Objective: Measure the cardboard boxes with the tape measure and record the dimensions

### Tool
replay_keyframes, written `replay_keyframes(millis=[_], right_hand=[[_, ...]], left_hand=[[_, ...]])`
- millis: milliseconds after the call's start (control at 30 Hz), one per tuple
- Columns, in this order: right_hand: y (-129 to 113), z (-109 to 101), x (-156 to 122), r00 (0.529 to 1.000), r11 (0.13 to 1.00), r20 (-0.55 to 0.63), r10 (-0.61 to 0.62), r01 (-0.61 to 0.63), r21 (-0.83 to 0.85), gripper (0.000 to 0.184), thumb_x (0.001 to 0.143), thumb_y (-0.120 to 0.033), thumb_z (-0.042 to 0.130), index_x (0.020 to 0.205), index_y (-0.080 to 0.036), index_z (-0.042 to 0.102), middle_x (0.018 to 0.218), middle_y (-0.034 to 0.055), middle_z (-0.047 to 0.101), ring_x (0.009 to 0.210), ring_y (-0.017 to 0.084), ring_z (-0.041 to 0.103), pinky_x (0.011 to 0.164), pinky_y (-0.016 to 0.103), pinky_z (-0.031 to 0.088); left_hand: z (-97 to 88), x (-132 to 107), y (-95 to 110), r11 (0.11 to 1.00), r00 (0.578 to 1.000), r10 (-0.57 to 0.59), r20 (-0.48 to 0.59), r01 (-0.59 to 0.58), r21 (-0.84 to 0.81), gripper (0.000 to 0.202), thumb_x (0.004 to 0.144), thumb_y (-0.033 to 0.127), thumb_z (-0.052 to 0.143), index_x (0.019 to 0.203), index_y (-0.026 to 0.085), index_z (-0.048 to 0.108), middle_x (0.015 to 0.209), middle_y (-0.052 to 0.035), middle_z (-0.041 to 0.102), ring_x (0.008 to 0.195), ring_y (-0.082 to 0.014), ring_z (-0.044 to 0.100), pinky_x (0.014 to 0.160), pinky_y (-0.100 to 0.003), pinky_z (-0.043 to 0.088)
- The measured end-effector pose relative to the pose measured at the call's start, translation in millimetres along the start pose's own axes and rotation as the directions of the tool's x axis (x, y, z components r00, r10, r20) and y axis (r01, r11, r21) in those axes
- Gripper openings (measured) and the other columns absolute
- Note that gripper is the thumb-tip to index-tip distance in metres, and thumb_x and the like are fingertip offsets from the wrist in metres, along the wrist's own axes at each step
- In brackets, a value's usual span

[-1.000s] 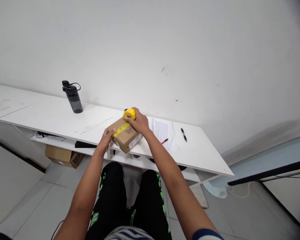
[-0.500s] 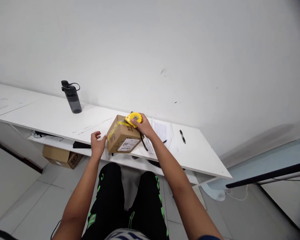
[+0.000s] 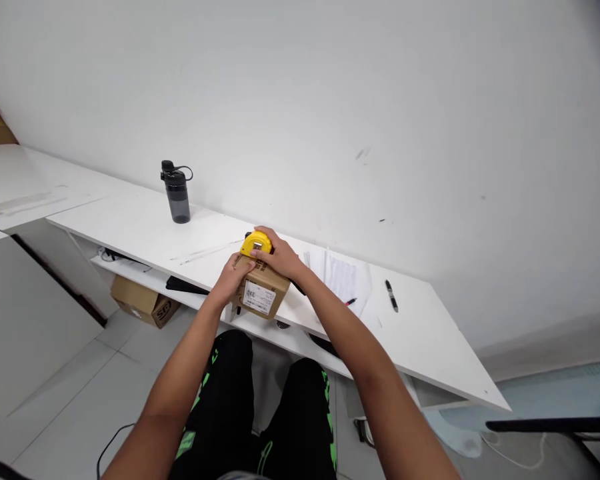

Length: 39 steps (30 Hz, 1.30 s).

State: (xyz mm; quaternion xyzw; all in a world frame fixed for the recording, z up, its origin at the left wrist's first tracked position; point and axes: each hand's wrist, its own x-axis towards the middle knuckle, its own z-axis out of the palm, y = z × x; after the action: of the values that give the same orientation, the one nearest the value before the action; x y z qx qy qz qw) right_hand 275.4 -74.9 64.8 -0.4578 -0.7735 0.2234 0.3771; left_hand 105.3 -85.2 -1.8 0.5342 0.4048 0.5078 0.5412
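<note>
A yellow tape measure point(image 3: 257, 244) is in my right hand point(image 3: 279, 255), whose fingers are wrapped round its case. The case sits at the upper left of a small cardboard box point(image 3: 280, 293), which has a white label point(image 3: 259, 297) on the side facing me. My left hand point(image 3: 229, 280) is closed on the left side of this box, thumb over its top close to the tape measure. Both hands cover much of the box's top, and no blade of the tape measure shows. The box is over the front edge of the white desk point(image 3: 210, 233).
A dark water bottle point(image 3: 178, 197) stands at the back left of the desk. Papers point(image 3: 343, 277), a red-and-black pen point(image 3: 351, 302) and a black pen point(image 3: 391, 295) lie to the right. Below, another cardboard box point(image 3: 143, 300) is on the floor under the shelf.
The tape measure has moved left across the box, and its yellow blade no longer shows. My left hand has closed on the box from its left side. The view has shifted left.
</note>
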Motion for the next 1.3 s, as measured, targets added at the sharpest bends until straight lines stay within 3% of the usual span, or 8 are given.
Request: replay_keyframes(millis=[100, 233, 367, 533, 700, 1000, 1167, 1300], right_hand=[[-4, 2, -1, 0.998, 0.993, 0.006, -0.055, 0.056, -0.105, 0.058, 0.087, -0.045, 0.058, 0.141, -0.028, 0.045, 0.141, 0.0047, 0.053, 0.12, 0.024, 0.055, 0.102, 0.041, 0.043], [-13, -5, -9, 0.997, 0.966, 0.069, -0.034, 0.051, -0.255, 0.054, 0.09, -0.044, 0.055, 0.142, -0.031, 0.044, 0.131, 0.0052, 0.059, 0.112, 0.024, 0.059, 0.097, 0.042, 0.046], [-14, -32, -34, 0.996, 0.941, 0.094, 0.001, 0.031, -0.337, 0.051, 0.09, -0.043, 0.055, 0.14, -0.034, 0.045, 0.122, 0.0041, 0.062, 0.104, 0.023, 0.061, 0.09, 0.04, 0.048], [-2, -69, -85, 0.996, 0.929, 0.035, 0.078, -0.06, -0.366, 0.048, 0.09, -0.042, 0.055, 0.137, -0.036, 0.047, 0.123, 0.0037, 0.063, 0.102, 0.023, 0.062, 0.086, 0.039, 0.05], [6, -80, -109, 0.993, 0.935, 0.019, 0.114, -0.101, -0.34, 0.05, 0.088, -0.041, 0.058, 0.137, -0.035, 0.048, 0.13, 0.0038, 0.062, 0.11, 0.024, 0.061, 0.092, 0.041, 0.049], [3, -70, -72, 0.998, 0.98, -0.062, 0.01, -0.022, -0.198, 0.056, 0.085, -0.044, 0.063, 0.138, -0.031, 0.051, 0.138, 0.0039, 0.057, 0.121, 0.023, 0.057, 0.102, 0.041, 0.046], [-1, -41, -33, 0.998, 0.976, 0.061, -0.033, 0.045, -0.212, 0.06, 0.087, -0.042, 0.06, 0.143, -0.03, 0.044, 0.144, 0.0036, 0.052, 0.127, 0.024, 0.052, 0.105, 0.042, 0.043], [-4, -14, -7, 0.99, 0.964, 0.116, -0.086, 0.112, -0.241, 0.065, 0.091, -0.044, 0.054, 0.15, -0.028, 0.031, 0.144, 0.0091, 0.048, 0.125, 0.027, 0.052, 0.101, 0.044, 0.045]], left_hand=[[0.2, 2, 2, 0.997, 0.997, 0.071, 0.01, -0.071, -0.01, 0.07, 0.076, 0.043, 0.068, 0.14, 0.024, 0.046, 0.122, -0.007, 0.066, 0.102, -0.0235, 0.065, 0.087, -0.035, 0.053], [2.9, 0, 0, 0.991, 0.991, 0.131, -0.02, -0.132, -0.038, 0.072, 0.078, 0.039, 0.066, 0.145, 0.024, 0.045, 0.14, -0.0069, 0.057, 0.119, -0.025, 0.059, 0.099, -0.035, 0.048], [2.0, 3, -3, 0.992, 0.989, 0.128, -0.07, -0.126, 0.022, 0.063, 0.076, 0.035, 0.067, 0.137, 0.025, 0.057, 0.138, -0.0051, 0.059, 0.121, -0.0265, 0.057, 0.101, -0.036, 0.047], [2.1, 5, -3, 0.993, 0.989, 0.118, -0.089, -0.116, 0.029, 0.061, 0.076, 0.034, 0.067, 0.136, 0.027, 0.058, 0.134, -0.0049, 0.063, 0.112, -0.0257, 0.063, 0.096, -0.036, 0.051], [3.5, 4, -3, 0.992, 0.985, 0.121, -0.124, -0.125, -0.024, 0.062, 0.074, 0.032, 0.068, 0.135, 0.025, 0.06, 0.13, -0.0051, 0.065, 0.111, -0.0251, 0.063, 0.098, -0.036, 0.05], [2.2, 3, 2, 0.991, 0.984, 0.08, -0.16, -0.095, -0.093, 0.065, 0.074, 0.032, 0.068, 0.138, 0.023, 0.057, 0.136, -0.0062, 0.061, 0.117, -0.0259, 0.061, 0.097, -0.035, 0.05], [13.8, 0, 2, 0.992, 0.981, 0.12, -0.154, -0.124, -0.016, 0.064, 0.076, 0.032, 0.066, 0.139, 0.022, 0.055, 0.134, -0.006, 0.063, 0.117, -0.0258, 0.061, 0.099, -0.036, 0.05], [15.7, 3, -5, 0.988, 0.966, 0.156, -0.208, -0.154, 0.023, 0.062, 0.077, 0.035, 0.066, 0.138, 0.024, 0.056, 0.133, -0.0041, 0.063, 0.119, -0.0264, 0.06, 0.099, -0.035, 0.051]])
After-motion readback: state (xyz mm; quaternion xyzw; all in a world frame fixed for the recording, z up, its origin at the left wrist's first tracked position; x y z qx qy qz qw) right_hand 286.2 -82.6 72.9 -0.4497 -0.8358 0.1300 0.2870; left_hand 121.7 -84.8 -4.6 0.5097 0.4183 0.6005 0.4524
